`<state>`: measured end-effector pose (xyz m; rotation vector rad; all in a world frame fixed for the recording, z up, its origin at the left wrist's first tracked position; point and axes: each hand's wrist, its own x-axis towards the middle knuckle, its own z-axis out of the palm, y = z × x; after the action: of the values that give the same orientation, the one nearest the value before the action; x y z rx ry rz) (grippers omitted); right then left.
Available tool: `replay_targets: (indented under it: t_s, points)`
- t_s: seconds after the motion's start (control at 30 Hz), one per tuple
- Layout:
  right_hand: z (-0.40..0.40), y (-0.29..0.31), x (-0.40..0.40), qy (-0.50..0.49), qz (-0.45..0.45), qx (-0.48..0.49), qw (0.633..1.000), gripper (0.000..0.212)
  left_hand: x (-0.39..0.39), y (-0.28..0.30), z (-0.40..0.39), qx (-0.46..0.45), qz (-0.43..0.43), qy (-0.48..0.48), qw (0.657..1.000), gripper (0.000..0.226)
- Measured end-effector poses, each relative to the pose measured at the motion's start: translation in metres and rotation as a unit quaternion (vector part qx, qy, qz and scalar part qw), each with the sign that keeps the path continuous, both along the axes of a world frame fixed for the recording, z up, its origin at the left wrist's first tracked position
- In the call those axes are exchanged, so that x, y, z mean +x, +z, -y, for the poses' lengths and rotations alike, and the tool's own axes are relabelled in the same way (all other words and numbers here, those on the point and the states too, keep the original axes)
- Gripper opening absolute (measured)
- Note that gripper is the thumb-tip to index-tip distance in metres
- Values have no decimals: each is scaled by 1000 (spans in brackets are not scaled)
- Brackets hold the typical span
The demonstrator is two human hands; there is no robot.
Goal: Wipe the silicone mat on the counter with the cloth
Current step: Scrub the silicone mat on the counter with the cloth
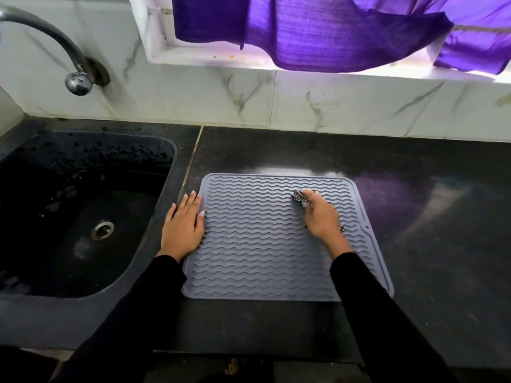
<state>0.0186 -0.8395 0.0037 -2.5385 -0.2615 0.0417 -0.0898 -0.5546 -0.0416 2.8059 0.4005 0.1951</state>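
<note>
Black counter (pixel 414 217) beside the sink (pixel 83 217) is carrying the grey silicone mat (pixel 262 258), where I'm pressing my flat, relaxed left hand (pixel 184 225) on its left edge while my right hand (pixel 322 217) is clutching the bunched cloth (pixel 300 197) near the far right, so wiping looks underway with most ridges seemingly left.

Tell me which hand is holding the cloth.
The right hand, on the mat's upper right area, its fingers curled round the bunched checkered cloth. The left hand lies flat on the mat's left edge, holding nothing.
</note>
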Motion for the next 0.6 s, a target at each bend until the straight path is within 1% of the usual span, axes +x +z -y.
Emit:
replay_targets:
  t_s: [0.03, 0.07, 0.1, 0.13, 0.17, 0.2, 0.27, 0.3, 0.37, 0.43, 0.47, 0.5, 0.6]
  points:
    - [8, 3, 11, -20, -44, 77, 996, 32, 0, 1, 0, -9, 2, -1, 1000, 58]
    - [15, 9, 19, -53, -98, 167, 980, 30, 1, 3, 1, -21, 5, 2, 1000, 54]
    - [20, 13, 25, -93, -152, 268, 947, 30, 2, 4, 1, -33, 11, 8, 999, 50]
    - [22, 13, 30, -132, -172, 318, 923, 30, 4, 6, 2, -40, 20, 17, 999, 47]
    - [19, 16, 33, -153, -163, 332, 916, 30, 7, 9, 2, -38, 31, 24, 999, 45]
    - [11, 19, 32, -145, -120, 297, 936, 30, 12, 11, 2, -33, 37, 26, 998, 45]
    - [-10, 22, 21, -94, -30, 188, 977, 29, 24, 14, -2, -26, 26, 19, 999, 47]
    - [-22, 20, 13, -59, -11, 137, 989, 30, 30, 15, -5, -24, 14, 15, 1000, 49]
    - [-45, 3, -2, -5, 13, 38, 999, 37, 42, 15, -13, -17, -15, 6, 1000, 52]
    - [-56, -17, -14, 33, 63, -91, 993, 46, 50, 14, -18, 1, -36, -8, 999, 54]
    - [-57, -23, -15, 37, 85, -120, 988, 47, 53, 12, -20, 7, -42, -16, 999, 54]
    - [-56, -26, -14, 33, 90, -128, 987, 47, 55, 11, -21, 10, -43, -20, 999, 54]
    - [-52, -26, -9, 16, 105, -101, 989, 45, 56, 7, -22, 17, -34, -20, 999, 53]
